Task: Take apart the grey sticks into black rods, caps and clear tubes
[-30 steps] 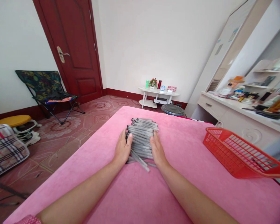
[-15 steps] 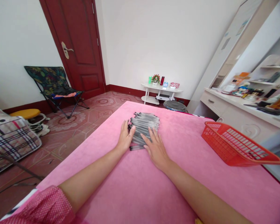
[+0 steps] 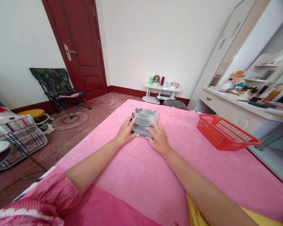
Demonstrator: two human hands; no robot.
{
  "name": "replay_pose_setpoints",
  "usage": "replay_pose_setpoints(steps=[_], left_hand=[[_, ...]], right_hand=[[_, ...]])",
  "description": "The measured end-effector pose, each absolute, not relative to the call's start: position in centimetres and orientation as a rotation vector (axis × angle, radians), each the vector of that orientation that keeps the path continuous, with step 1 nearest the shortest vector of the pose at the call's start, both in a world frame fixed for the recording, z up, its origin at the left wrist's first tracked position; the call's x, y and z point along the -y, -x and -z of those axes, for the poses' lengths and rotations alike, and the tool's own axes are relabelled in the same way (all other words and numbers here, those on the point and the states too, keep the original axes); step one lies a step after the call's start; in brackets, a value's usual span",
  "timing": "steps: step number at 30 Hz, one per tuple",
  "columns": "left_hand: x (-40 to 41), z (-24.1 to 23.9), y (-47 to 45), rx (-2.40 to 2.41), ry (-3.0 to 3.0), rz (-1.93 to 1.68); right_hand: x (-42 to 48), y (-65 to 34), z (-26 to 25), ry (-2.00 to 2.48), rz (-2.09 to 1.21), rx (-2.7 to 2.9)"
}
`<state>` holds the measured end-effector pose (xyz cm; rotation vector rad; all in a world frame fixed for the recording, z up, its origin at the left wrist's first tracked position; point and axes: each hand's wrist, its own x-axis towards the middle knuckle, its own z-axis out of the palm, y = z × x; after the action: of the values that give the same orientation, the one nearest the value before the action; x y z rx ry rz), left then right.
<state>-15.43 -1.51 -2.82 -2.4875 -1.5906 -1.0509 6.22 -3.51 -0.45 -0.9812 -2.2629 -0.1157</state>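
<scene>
A pile of grey pens with black ends (image 3: 145,119) lies on the pink cloth (image 3: 122,169), the pens roughly side by side and pointing left to right. At their left ends rests my left hand (image 3: 126,131), fingers spread, its thumb along the near edge of the pile. My right hand (image 3: 159,138) is at the near right side, its bent fingers over the right ends and its thumb at the near edge. Both hands touch the pile from outside without lifting a pen. The fingertips of the right hand are partly hidden.
An orange-red plastic basket (image 3: 221,131) stands on the cloth at the right. Beyond it is a white dresser (image 3: 238,108) crowded with bottles. A low white stand (image 3: 161,88) is by the far wall. A folding chair (image 3: 58,84) stands left, near the dark red door (image 3: 77,47).
The near pens have been pushed away from me into a tighter pile. My left thumb has moved to the near edge, and my right fingers are more bent. The view has shifted slightly.
</scene>
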Motion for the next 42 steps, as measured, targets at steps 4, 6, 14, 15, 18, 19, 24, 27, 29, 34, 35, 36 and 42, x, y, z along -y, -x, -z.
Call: replay_pose_setpoints(steps=[4,6,14,15,18,19,24,27,29,34,35,36,42], left_hand=[[2.0,2.6,15.2,1.548,2.528,1.091],[2.2,2.5,15.2,1.53,2.544,1.107],[3.5,1.2,14.5,1.477,2.495,1.108],[3.9,0.7,14.3,1.47,2.459,1.173],[5.1,-0.5,12.9,1.469,2.35,1.453],[5.5,-0.8,12.3,1.484,2.323,1.577],[6.6,-1.5,8.3,1.72,2.342,2.558],[7.0,-1.3,7.0,1.534,2.668,3.067],[7.2,-1.1,6.8,1.398,2.741,3.257],[7.5,-0.6,7.6,1.414,2.66,3.473],[7.5,-0.6,7.7,1.429,2.613,3.504],[7.5,-0.6,7.7,1.443,2.57,3.529],[7.5,-0.2,7.5,1.591,2.465,3.444]], right_hand=[[3.7,-6.4,0.3,1.029,0.214,2.293],[3.7,-6.4,0.5,1.034,0.235,2.296],[3.1,-7.7,0.2,1.138,0.037,2.028],[3.1,-8.0,-0.2,1.159,-0.056,1.949],[3.1,-8.4,-1.4,1.195,-0.373,1.689],[3.2,-8.4,-1.7,1.199,-0.437,1.637],[4.7,-6.5,-1.7,1.095,-0.991,1.449],[5.7,-5.3,-1.1,0.973,-1.275,1.386],[6.2,-5.0,-0.9,0.903,-1.427,1.399],[7.3,-5.4,-1.2,0.769,-1.884,1.328],[7.4,-5.6,-1.3,0.749,-1.915,1.322],[7.5,-5.6,-1.3,0.737,-1.928,1.324],[7.8,-5.5,-0.8,0.836,-1.832,1.412]])
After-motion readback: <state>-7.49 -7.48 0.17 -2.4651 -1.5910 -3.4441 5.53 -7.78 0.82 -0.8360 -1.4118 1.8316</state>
